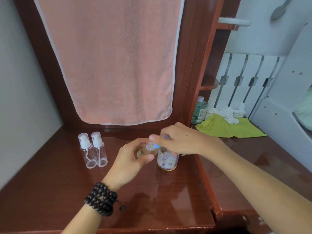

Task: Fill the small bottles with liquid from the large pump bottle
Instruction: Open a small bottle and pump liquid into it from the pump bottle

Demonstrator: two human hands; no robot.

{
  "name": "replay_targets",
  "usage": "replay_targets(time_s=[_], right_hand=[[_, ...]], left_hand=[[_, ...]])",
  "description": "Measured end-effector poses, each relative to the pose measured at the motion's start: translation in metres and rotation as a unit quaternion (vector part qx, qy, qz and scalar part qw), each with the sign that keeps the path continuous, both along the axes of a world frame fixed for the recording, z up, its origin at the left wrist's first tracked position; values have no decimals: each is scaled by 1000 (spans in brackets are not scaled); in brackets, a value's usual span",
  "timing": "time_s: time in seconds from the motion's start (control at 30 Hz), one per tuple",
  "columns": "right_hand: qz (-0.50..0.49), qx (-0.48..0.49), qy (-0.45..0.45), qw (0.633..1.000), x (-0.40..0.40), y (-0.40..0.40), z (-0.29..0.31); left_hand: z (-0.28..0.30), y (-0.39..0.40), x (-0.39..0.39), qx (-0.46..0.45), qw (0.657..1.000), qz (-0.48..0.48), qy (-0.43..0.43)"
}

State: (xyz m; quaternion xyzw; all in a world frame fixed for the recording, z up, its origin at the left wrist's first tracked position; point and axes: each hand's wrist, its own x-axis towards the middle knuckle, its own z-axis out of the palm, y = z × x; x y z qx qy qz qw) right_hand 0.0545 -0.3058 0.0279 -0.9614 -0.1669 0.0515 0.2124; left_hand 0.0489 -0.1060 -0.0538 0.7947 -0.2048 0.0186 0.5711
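Note:
The large pump bottle (167, 160), clear with a patterned label and a blue pump head, stands on the brown wooden table (67, 191). My right hand (179, 139) lies on top of the pump head, fingers curled round it. My left hand (133, 154) grips a small clear bottle (145, 149) tilted with its open mouth at the blue spout; a little yellowish liquid shows in it. Two more small clear bottles (93, 149) with white pump caps stand side by side to the left.
A pink towel (111, 61) hangs behind the table. To the right, a green bottle (199, 109), a yellow-green cloth (226, 128) and white cloths (226, 112) lie on a lower surface. White furniture stands at the far right.

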Motion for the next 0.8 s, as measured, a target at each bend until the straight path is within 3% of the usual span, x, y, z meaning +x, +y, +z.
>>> replay_targets(time_s=[0.1,0.27,0.4,0.6,0.73,0.8], right_hand=[[63,30,-34,997,1,-4,1],[-7,12,-35,999,1,4,-4],[46,80,-63,994,4,2,-9],[-56,99,-57,992,7,16,-22],[39,141,-49,988,4,13,-15],[36,140,-64,987,5,16,-16]], left_hand=[[-1,1,1,-13,1000,6,3],[0,1,1,-3,1000,10,-4],[-1,5,3,-2,1000,20,2],[0,4,1,13,998,62,-21],[-2,9,5,-2,999,54,-6],[-4,9,5,-8,998,66,-11]])
